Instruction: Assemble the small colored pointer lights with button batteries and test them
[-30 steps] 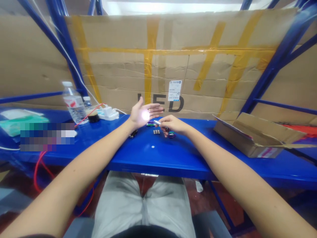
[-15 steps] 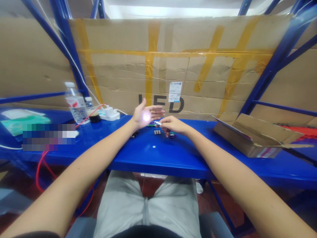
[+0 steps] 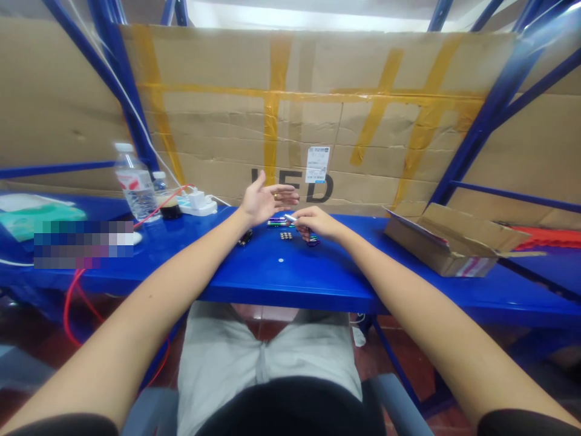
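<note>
My left hand (image 3: 269, 200) is raised over the blue table (image 3: 290, 284), palm showing and fingers spread, with nothing in it. Just to its right, my right hand (image 3: 314, 221) pinches a small silvery flashlight (image 3: 290, 218) pointing toward the left palm. No light spot shows on the palm. Colourful metallic tubes (image 3: 276, 222) lie behind the hands. A cluster of small round silvery pieces (image 3: 285, 235) sits below them, and one small round white piece (image 3: 281, 260) lies nearer the front edge. Small dark items (image 3: 246, 237) rest beside the left wrist. Another coloured item (image 3: 313, 241) is partly under the right hand.
An open cardboard box (image 3: 440, 242) stands at the right. On the left are a water bottle (image 3: 136, 188), a small dark-filled bottle (image 3: 169, 203), a white power strip (image 3: 198, 204) and red cable (image 3: 70, 309). A large cardboard sheet (image 3: 218, 133) rises behind the table.
The bright light spot on my left palm has gone out. Both hands keep nearly the same pose, and the whole view has shifted slightly.
</note>
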Demonstrator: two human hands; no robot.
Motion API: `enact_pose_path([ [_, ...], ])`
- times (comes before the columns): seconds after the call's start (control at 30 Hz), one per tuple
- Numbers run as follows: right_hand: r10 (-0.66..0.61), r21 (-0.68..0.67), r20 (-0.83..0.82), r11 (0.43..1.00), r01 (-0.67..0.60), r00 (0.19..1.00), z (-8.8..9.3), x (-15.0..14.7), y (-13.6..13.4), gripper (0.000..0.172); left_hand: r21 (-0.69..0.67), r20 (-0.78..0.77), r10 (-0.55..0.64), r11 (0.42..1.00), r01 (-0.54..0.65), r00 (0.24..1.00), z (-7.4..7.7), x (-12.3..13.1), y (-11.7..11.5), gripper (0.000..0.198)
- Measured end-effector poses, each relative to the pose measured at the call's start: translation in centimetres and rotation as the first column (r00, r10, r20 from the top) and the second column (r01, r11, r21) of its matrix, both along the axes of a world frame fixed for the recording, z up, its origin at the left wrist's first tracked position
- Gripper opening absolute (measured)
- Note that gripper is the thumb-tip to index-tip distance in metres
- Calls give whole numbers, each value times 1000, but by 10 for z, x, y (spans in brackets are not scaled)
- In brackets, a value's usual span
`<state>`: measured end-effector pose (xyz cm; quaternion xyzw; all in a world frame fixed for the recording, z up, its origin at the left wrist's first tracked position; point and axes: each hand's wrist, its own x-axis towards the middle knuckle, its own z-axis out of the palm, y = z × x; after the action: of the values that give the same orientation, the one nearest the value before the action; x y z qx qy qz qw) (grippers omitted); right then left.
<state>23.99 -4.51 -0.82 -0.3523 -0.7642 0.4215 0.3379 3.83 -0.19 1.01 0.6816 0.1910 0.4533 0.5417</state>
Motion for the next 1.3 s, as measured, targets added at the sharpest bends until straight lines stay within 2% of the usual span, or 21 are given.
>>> enact_pose_path([
  [0.13,-7,29,-3,1000,7,1000,1,0,-2,7,-28,-9,34,999,-34,999,2,1,0,92],
  [0.23,-13,54,36,998,11,999,3,-1,-5,6,-22,-6,-15,1000,15,1000,1,0,0,91],
  [0.37,-24,86,77,996,17,997,5,-3,-7,14,-19,3,-50,999,50,999,0,-3,1,91],
  [0.73,-38,139,197,990,10,980,6,-2,-3,16,-127,71,-166,976,174,984,-6,-6,8,95],
  [1.17,-69,197,255,980,19,965,10,-5,-8,29,-134,28,-189,972,191,982,-7,-6,7,96],
  [1.3,-91,201,245,979,41,965,10,-7,-10,25,-128,16,-200,971,201,980,-6,-6,6,97],
])
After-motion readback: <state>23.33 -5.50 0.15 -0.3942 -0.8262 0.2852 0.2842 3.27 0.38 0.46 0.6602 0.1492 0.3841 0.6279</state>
